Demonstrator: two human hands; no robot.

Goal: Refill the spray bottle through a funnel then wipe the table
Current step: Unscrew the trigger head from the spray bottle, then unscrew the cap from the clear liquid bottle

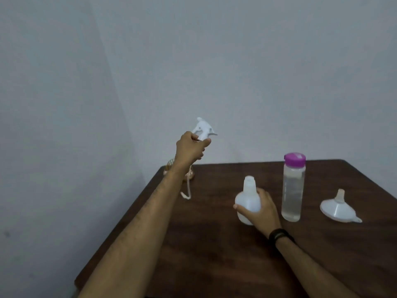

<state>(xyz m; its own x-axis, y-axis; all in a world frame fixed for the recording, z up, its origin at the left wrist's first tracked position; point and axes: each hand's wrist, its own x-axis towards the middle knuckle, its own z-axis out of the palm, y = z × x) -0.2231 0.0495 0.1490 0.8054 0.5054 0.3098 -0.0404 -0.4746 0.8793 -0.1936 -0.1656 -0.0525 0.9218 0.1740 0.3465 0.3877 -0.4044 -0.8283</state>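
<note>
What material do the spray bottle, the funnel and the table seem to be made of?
Spray bottle: probably plastic, matte; its milky white body lets light through.
Funnel: likely the same kind of white plastic, smooth, with a slight sheen and thin edges.
Table: looks like dark brown wood or wood veneer, semi-matte; faint grain shows, but the picture cannot settle which.

Open dark brown wooden table (214, 265) surface across the lower centre of the frame, between the two forearms. Right of centre is crowded: white translucent plastic spray bottle body (247, 201), then just beside it a tall clear water bottle with purple cap (293, 188), then a white plastic funnel lying mouth-down (339, 208) near the right edge. Gap between tall bottle and funnel is passable. Upper-left table corner holds a blurred tan object with a cord (188, 186).
</note>
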